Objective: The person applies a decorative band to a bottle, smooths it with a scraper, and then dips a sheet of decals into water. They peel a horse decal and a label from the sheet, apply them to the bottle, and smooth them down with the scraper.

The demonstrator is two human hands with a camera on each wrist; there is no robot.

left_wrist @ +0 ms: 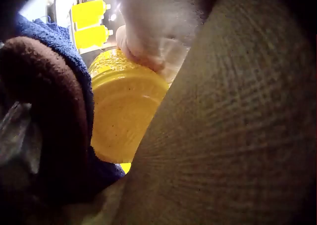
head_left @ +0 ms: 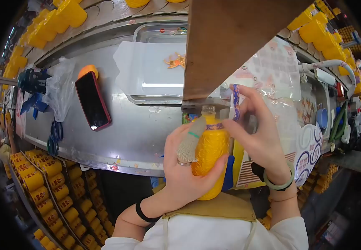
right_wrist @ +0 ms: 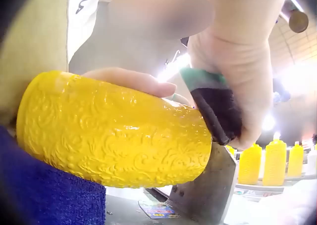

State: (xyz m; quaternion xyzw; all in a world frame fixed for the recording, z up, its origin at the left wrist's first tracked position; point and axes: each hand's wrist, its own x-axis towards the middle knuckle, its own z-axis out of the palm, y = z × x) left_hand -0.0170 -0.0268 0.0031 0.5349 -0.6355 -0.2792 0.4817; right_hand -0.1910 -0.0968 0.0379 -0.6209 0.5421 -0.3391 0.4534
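Two grasps: your left hand grips the yellow bottle, presumably steadying it, while your right hand pinches the patterned strip by its fingertips.

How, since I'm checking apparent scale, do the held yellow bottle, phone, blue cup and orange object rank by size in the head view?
1. Yellow bottle
2. Phone
3. Blue cup and orange object look too similar to rank; phone overlaps the latter.
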